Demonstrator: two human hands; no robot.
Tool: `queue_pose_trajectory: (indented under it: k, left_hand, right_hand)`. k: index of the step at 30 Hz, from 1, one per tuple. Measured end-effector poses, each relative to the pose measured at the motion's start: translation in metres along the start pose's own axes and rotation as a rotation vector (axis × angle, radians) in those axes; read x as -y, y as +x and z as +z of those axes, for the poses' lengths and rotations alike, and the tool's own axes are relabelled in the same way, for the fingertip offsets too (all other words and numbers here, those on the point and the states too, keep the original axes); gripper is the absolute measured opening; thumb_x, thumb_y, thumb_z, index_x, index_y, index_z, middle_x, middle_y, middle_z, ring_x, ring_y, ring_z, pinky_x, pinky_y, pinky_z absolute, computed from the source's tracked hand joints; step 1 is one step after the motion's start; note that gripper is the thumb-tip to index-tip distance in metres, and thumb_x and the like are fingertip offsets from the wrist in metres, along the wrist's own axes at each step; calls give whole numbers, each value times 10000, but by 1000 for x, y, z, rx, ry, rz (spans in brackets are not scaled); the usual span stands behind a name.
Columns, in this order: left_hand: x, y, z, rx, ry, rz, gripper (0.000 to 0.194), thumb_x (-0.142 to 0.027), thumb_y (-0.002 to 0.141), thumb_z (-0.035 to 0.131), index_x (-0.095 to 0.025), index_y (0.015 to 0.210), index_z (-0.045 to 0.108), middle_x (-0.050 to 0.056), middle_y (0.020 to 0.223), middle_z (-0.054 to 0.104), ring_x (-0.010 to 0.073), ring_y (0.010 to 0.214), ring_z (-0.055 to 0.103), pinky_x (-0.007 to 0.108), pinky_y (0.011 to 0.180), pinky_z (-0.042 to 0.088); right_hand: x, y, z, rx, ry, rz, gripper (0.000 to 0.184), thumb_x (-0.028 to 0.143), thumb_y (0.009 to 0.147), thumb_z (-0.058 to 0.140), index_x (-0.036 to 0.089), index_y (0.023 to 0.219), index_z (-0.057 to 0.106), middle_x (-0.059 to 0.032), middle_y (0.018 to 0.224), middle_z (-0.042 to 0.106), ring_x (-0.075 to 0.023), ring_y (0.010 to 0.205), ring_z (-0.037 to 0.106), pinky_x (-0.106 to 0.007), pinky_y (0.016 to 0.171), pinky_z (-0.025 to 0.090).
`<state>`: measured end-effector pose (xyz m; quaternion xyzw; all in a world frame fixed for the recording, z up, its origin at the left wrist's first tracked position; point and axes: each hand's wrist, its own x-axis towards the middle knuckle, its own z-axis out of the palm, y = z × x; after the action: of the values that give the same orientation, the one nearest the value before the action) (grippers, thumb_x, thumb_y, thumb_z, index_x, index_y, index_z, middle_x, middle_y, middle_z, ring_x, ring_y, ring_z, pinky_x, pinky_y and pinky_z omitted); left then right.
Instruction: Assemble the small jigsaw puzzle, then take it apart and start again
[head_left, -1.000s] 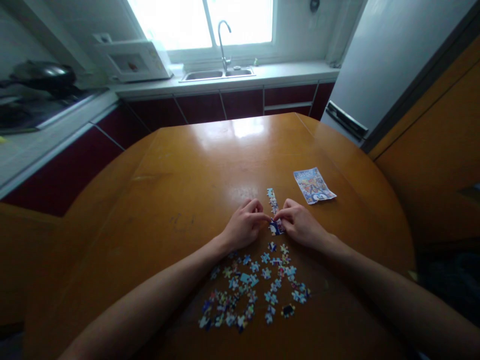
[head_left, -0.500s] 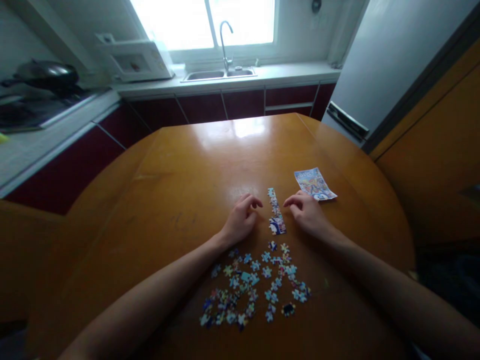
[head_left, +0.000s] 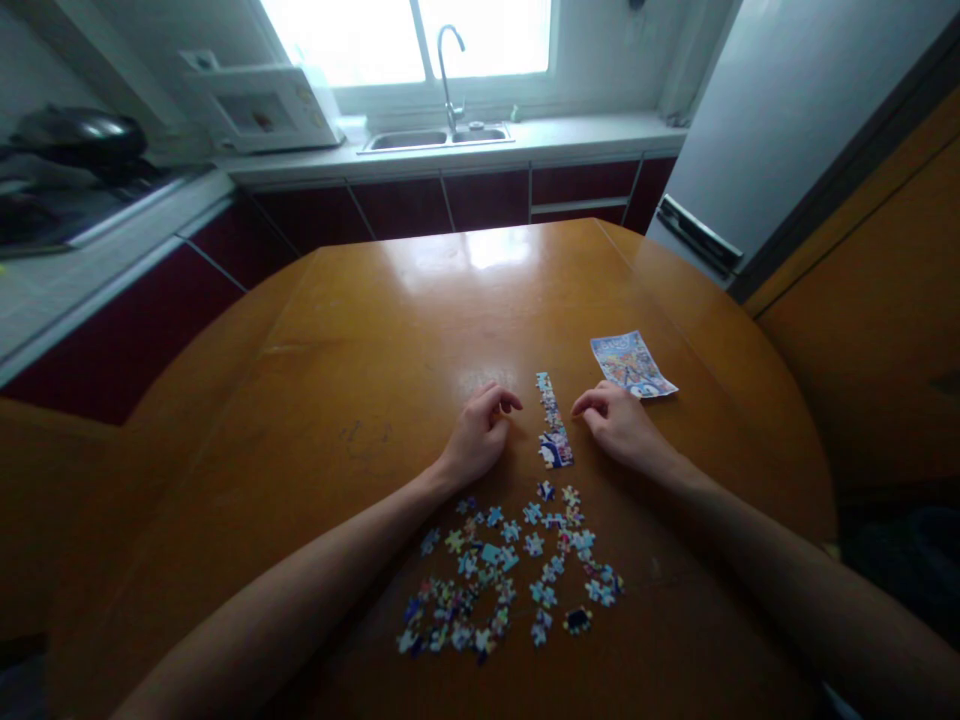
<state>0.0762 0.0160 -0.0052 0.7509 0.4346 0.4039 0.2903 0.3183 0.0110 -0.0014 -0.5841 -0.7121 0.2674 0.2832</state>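
Note:
A short strip of joined puzzle pieces (head_left: 553, 423) lies on the round wooden table (head_left: 390, 340). My left hand (head_left: 480, 438) rests just left of the strip, fingers loosely curled and apart, holding nothing. My right hand (head_left: 619, 425) rests just right of it in the same loose curl, also holding nothing. Neither hand touches the strip. Several loose puzzle pieces (head_left: 502, 570) are scattered between my forearms, nearer to me. A printed picture card (head_left: 632, 364) lies beyond my right hand.
Behind the table runs a kitchen counter with a sink and tap (head_left: 442, 135) under a bright window. A white appliance (head_left: 262, 105) sits on the counter's left, a dark pan (head_left: 75, 135) on the stove. A grey fridge (head_left: 765, 130) stands at right.
A second ago both hands pinched the near end of the strip. They have let go and drawn apart to either side of it, and the strip lies still.

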Motion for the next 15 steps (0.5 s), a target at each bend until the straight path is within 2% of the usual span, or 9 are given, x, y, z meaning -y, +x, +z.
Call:
queue_pose_trajectory:
  k: [15]
  left_hand:
    - [3, -1, 1, -7, -35, 4, 356, 50, 661, 403, -173, 850, 607, 19, 830, 553, 162, 826, 522, 292, 749, 431]
  right_hand:
    - [-1, 0, -2, 24, -21, -27, 232, 103, 826, 529, 175, 778, 743, -69, 860, 628, -187, 798, 601, -327, 781, 469]
